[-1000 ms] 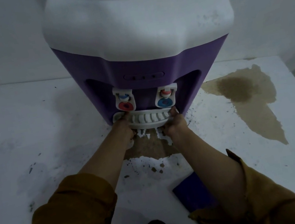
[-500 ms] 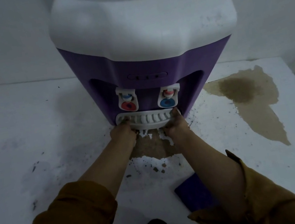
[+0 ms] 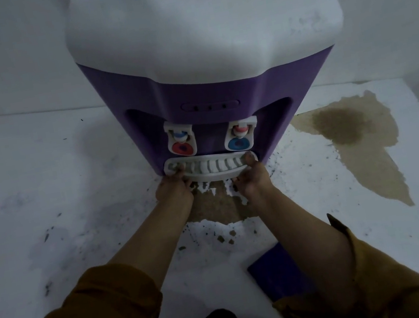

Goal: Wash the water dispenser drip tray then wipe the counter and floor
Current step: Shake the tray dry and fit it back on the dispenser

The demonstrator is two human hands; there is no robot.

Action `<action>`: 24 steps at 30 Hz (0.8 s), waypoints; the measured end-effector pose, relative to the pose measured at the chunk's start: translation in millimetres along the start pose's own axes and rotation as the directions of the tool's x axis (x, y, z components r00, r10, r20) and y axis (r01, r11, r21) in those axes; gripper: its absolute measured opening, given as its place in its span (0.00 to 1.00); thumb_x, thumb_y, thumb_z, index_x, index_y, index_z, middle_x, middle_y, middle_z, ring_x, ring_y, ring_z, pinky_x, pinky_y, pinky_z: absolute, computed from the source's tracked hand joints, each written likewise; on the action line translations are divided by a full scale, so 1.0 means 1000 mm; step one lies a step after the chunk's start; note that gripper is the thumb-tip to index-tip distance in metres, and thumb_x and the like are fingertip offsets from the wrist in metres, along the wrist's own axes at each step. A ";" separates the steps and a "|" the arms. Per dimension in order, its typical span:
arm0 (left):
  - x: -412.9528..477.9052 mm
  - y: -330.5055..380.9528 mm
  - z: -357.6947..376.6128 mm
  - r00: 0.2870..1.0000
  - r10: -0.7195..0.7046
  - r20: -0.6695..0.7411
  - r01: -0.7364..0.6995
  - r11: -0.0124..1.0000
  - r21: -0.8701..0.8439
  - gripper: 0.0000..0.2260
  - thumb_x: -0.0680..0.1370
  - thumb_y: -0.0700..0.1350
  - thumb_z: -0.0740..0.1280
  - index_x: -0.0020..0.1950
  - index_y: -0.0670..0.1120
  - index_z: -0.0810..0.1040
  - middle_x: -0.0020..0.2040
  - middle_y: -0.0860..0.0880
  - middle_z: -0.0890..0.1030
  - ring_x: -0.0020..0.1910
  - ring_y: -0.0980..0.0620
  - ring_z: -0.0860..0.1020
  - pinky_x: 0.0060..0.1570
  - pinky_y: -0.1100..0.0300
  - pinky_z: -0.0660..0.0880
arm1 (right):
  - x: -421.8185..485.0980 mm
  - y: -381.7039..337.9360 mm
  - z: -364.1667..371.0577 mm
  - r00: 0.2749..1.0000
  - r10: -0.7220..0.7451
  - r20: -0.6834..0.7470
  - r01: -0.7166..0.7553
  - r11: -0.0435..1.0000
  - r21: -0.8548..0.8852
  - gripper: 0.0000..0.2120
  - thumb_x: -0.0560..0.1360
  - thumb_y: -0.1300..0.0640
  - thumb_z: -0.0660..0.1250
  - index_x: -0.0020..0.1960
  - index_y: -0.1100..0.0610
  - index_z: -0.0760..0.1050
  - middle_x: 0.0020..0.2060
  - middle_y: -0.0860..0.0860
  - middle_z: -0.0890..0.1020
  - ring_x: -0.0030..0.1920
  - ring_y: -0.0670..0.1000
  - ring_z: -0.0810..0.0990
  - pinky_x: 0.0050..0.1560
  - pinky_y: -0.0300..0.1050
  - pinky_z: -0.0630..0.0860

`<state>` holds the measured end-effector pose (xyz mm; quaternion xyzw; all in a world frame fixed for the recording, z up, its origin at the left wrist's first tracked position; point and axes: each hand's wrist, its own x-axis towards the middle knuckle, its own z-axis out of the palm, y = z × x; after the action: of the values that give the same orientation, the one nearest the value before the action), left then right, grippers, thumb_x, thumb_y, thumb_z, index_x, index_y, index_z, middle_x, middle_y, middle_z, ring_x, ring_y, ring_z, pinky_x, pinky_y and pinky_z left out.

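Drip tray (image 3: 212, 171), slatted, held at both ends. Nearest, a purple cloth (image 3: 277, 273) lies on the stained counter (image 3: 44, 210); beyond it the left hand (image 3: 173, 193) and right hand (image 3: 255, 178) each clasp one end, thumbs on top. The tray sits crosswise at the foot of the water dispenser (image 3: 197, 48), equally near both hands; freeing it likely needs a straight pull toward the person.
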<state>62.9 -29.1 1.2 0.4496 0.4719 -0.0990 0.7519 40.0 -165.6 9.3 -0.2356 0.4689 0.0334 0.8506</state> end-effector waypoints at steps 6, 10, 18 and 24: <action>-0.007 0.002 -0.001 0.999 -0.037 -0.005 0.036 0.996 -0.081 0.21 0.73 0.37 0.71 0.65 0.40 0.74 0.61 0.43 0.78 0.59 0.47 0.78 0.51 0.61 0.76 | 0.001 -0.003 0.001 1.000 -0.019 -0.018 0.020 0.999 0.037 0.17 0.77 0.65 0.62 0.65 0.62 0.71 0.61 0.59 0.78 0.43 0.55 0.79 0.55 0.52 0.76; -0.011 0.004 -0.001 0.998 -0.058 -0.012 0.058 0.998 -0.016 0.20 0.72 0.40 0.73 0.63 0.41 0.76 0.59 0.45 0.80 0.56 0.49 0.80 0.48 0.63 0.76 | 0.001 -0.003 0.002 0.999 -0.019 -0.036 0.017 0.999 -0.044 0.15 0.76 0.63 0.64 0.62 0.63 0.72 0.61 0.59 0.78 0.43 0.55 0.80 0.53 0.51 0.76; -0.011 0.002 0.000 0.997 -0.005 -0.073 0.014 0.992 0.122 0.19 0.72 0.43 0.72 0.62 0.41 0.77 0.56 0.44 0.81 0.42 0.50 0.78 0.40 0.56 0.76 | -0.008 0.001 0.000 0.990 -0.016 -0.141 -0.012 0.980 -0.197 0.16 0.74 0.63 0.68 0.60 0.67 0.73 0.62 0.60 0.76 0.51 0.58 0.80 0.67 0.51 0.70; -0.012 -0.003 0.001 0.993 0.077 -0.089 -0.064 0.988 0.144 0.18 0.73 0.41 0.71 0.63 0.40 0.76 0.58 0.41 0.80 0.52 0.45 0.80 0.56 0.52 0.78 | -0.011 0.004 -0.009 0.996 0.036 -0.080 -0.051 0.980 -0.193 0.12 0.76 0.65 0.65 0.35 0.60 0.68 0.19 0.51 0.71 0.12 0.44 0.59 0.17 0.32 0.62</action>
<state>55.5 -35.3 9.0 0.5221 0.4824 -0.0842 0.6983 25.7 -164.5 12.9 -0.3083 0.5004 0.0886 0.8042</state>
